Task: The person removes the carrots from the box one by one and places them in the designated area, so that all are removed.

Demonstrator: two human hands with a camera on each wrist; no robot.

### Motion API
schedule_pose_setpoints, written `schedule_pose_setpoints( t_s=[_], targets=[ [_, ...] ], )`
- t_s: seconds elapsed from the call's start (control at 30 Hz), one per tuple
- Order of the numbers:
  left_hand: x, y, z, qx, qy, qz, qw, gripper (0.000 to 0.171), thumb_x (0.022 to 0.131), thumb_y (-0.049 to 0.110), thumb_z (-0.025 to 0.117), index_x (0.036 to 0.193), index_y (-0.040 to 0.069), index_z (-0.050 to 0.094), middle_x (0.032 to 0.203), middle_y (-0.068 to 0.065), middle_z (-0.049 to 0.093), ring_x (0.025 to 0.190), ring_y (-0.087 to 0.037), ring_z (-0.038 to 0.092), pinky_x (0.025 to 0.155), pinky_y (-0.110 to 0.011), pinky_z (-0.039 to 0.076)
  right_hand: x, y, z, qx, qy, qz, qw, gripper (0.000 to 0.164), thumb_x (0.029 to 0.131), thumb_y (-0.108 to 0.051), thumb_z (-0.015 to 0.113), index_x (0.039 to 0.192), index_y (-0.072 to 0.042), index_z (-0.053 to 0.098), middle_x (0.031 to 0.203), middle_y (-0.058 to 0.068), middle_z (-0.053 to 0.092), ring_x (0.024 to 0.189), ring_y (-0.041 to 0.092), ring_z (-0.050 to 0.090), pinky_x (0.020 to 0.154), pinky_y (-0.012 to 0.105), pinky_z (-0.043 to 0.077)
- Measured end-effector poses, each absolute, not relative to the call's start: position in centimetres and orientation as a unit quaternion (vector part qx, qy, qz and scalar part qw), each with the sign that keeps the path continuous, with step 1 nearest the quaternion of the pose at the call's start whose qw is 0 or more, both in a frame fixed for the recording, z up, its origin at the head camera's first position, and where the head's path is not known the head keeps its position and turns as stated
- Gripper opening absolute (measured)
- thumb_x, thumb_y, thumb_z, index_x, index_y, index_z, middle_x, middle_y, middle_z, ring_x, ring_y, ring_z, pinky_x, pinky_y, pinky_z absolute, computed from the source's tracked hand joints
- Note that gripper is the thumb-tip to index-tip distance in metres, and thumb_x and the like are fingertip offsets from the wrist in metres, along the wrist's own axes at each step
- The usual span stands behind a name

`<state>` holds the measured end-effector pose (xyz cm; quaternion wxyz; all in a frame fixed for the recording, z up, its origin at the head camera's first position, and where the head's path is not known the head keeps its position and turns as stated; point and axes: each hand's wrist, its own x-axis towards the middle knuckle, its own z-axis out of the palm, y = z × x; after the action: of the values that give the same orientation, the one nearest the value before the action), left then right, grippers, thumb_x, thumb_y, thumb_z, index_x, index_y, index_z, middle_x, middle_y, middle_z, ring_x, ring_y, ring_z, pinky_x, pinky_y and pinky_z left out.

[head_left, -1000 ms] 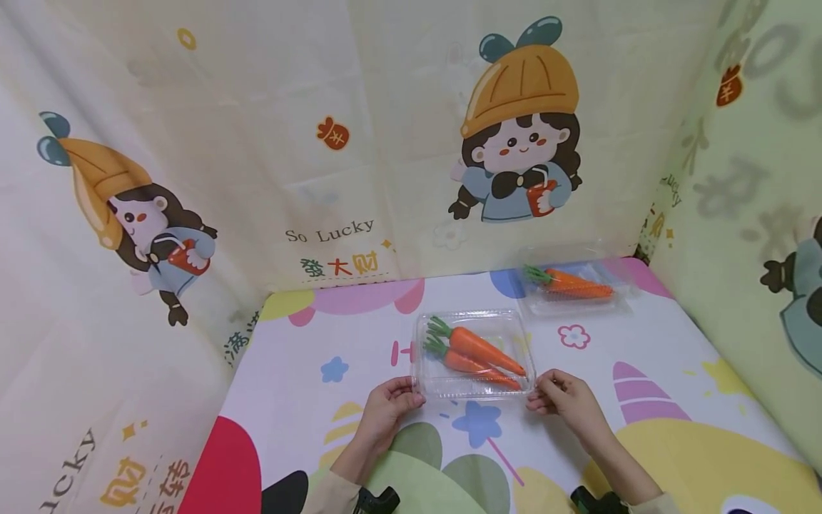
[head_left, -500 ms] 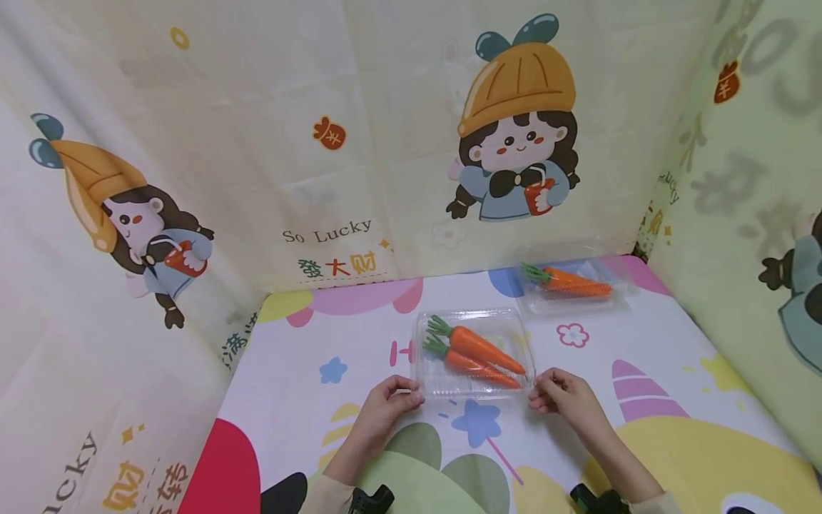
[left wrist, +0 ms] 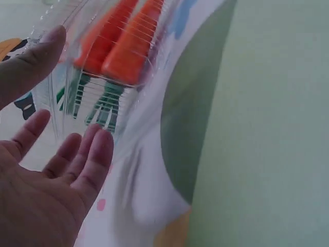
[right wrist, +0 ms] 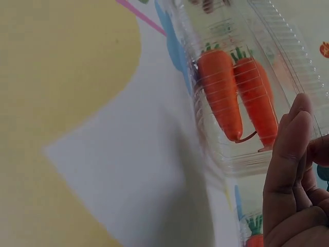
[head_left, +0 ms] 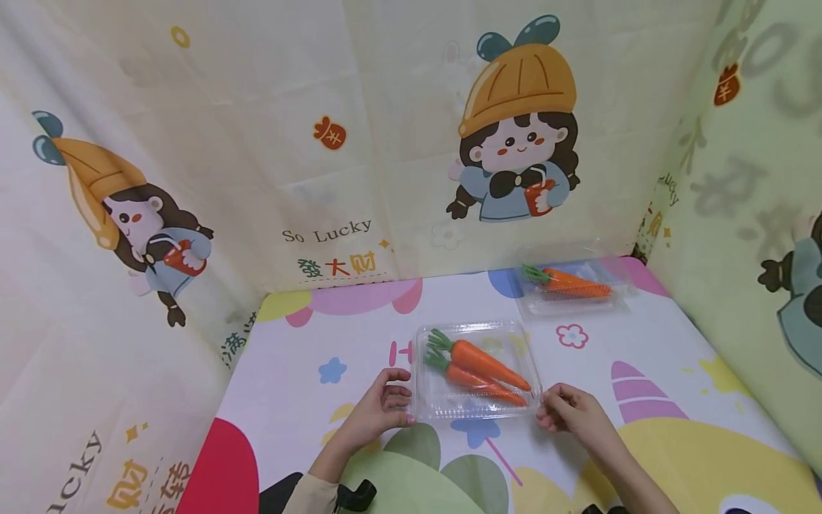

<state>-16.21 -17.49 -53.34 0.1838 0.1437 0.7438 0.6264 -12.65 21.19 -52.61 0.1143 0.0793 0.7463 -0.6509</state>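
A clear plastic food container (head_left: 429, 410) sits mid-table in the head view, with two orange carrots (head_left: 491, 365) inside, their green tops to the upper left. My left hand (head_left: 374, 412) is beside its left edge, fingers and thumb spread. In the left wrist view there is a gap between the thumb (left wrist: 38, 62) and the other fingers, and nothing is gripped. My right hand (head_left: 576, 415) pinches the container's near right corner. Fingers (right wrist: 295, 136) lie along the rim in the right wrist view, the thumb partly hidden behind them.
A second clear container (head_left: 536, 305) holding carrots (head_left: 571, 283) stands at the back right, a clear flap rising behind it. A printed cloth (head_left: 359, 314) covers the table. Patterned curtains (head_left: 385, 143) hang behind and on both sides.
The near container with its carrots has shifted toward me and slightly right. My left hand has let go of its corner and spread its fingers; my right hand has moved nearer with it.
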Motion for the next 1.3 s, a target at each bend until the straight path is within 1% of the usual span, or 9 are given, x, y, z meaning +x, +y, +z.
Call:
schedule_pose_setpoints(
  t_s=[0.1,0.23,0.4,0.5,0.63,0.8,1.03,1.13,1.3],
  targets=[
    [-16.1,-17.6,-53.3,0.185,0.774,0.589,0.139,0.074,0.082,0.005,0.086,0.143,0.008,0.044,0.139,-0.02,0.05,0.122,-0.038,0.055,0.101,-0.037,0.053,-12.1,21.3,-52.6,0.07,0.743,-0.656,0.118,0.023,0.106,-0.011,0.055,0.101,0.01,0.06,0.08,0.006,0.071,0.068,0.011,0.068,0.065,0.027,0.06],
    [-16.3,-17.8,-53.5,0.238,0.798,0.548,0.078,0.064,0.079,0.013,0.09,0.133,0.012,0.056,0.145,-0.017,0.047,0.13,-0.035,0.05,0.104,-0.047,0.052,-11.7,21.5,-52.6,0.059,0.736,-0.664,0.122,0.025,0.107,-0.013,0.053,0.101,0.01,0.06,0.081,0.004,0.07,0.069,0.011,0.068,0.066,0.027,0.06],
    [-16.4,-18.0,-53.4,0.263,0.822,0.503,0.034,0.044,0.081,0.016,0.088,0.12,0.02,0.068,0.146,-0.016,0.048,0.134,-0.032,0.048,0.103,-0.047,0.051,-11.6,21.6,-52.8,0.055,0.731,-0.667,0.129,0.025,0.107,-0.014,0.052,0.101,0.009,0.06,0.082,0.004,0.07,0.069,0.011,0.068,0.067,0.027,0.06],
    [-16.5,-18.0,-53.3,0.279,0.833,0.478,0.001,0.036,0.083,0.012,0.086,0.115,0.018,0.072,0.142,-0.017,0.053,0.133,-0.034,0.05,0.103,-0.047,0.051,-11.6,21.7,-52.9,0.058,0.728,-0.67,0.134,0.024,0.107,-0.015,0.053,0.1,0.006,0.062,0.082,0.003,0.071,0.069,0.012,0.069,0.067,0.028,0.06],
    [-16.6,-17.9,-53.2,0.29,0.839,0.459,-0.035,0.029,0.083,0.011,0.085,0.109,0.016,0.075,0.138,-0.015,0.056,0.13,-0.031,0.053,0.105,-0.046,0.049,-11.6,21.8,-52.9,0.061,0.725,-0.672,0.139,0.024,0.108,-0.017,0.052,0.101,0.004,0.061,0.083,0.004,0.07,0.07,0.012,0.069,0.068,0.028,0.06],
    [-16.9,-17.9,-53.6,0.308,0.829,0.462,-0.058,0.021,0.084,0.012,0.084,0.104,0.017,0.078,0.135,-0.016,0.058,0.129,-0.031,0.053,0.106,-0.044,0.047,-11.6,21.8,-52.9,0.06,0.725,-0.67,0.144,0.025,0.109,-0.019,0.05,0.102,0.003,0.059,0.084,0.005,0.069,0.071,0.013,0.069,0.069,0.028,0.06],
    [-17.0,-17.7,-53.8,0.321,0.817,0.471,-0.085,0.021,0.083,0.013,0.084,0.102,0.021,0.077,0.133,-0.019,0.058,0.127,-0.031,0.055,0.105,-0.038,0.048,-11.6,21.9,-52.7,0.056,0.72,-0.676,0.149,0.028,0.11,-0.024,0.047,0.103,0.001,0.056,0.086,0.005,0.068,0.072,0.015,0.069,0.07,0.029,0.06],
    [-17.1,-17.6,-53.7,0.324,0.815,0.471,-0.099,0.023,0.082,0.011,0.085,0.101,0.019,0.077,0.133,-0.018,0.058,0.128,-0.029,0.054,0.105,-0.038,0.047,-11.6,22.2,-52.8,0.05,0.713,-0.682,0.155,0.036,0.112,-0.032,0.041,0.105,0.0,0.056,0.087,0.005,0.068,0.074,0.016,0.07,0.071,0.03,0.061],
    [-17.4,-17.4,-53.3,0.324,0.802,0.49,-0.111,0.027,0.079,0.001,0.086,0.101,0.015,0.076,0.132,-0.013,0.06,0.13,-0.031,0.055,0.107,-0.047,0.047,-11.8,22.5,-52.6,0.046,0.694,-0.696,0.179,0.053,0.113,-0.047,0.026,0.103,-0.004,0.055,0.089,0.004,0.068,0.076,0.016,0.07,0.073,0.032,0.061]
  ],
)
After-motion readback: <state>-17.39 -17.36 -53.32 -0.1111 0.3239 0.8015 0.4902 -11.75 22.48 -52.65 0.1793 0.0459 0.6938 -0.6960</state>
